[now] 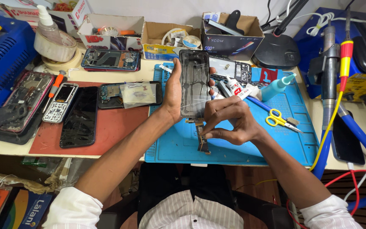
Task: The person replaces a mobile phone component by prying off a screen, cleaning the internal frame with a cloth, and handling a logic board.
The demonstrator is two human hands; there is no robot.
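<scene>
- The right hand hovers over the near middle of the blue work mat, its fingertips pinched on the bottom edge of the phone screen panel, just where a flex ribbon hangs down onto the mat.
- The left hand grips the same panel from its left side, thumb along one edge and fingers wrapped behind, holding it upright above the mat's middle.
- My judgement: that ribbon is thin, and a hard tug or twist by the pinching fingers could crease or tear it; squeezing the glass too firmly at its edges could crack it.
- Yellow-handled scissors lie towards the mat's right side, with a small glue tube and a teal squeeze bottle just beyond the hands; a stray elbow could knock the bottle over.
- On the red mat at the table's left lie a dark phone, a keypad phone and an opened phone frame.
- Cardboard boxes of parts line the far edge of the table.
</scene>
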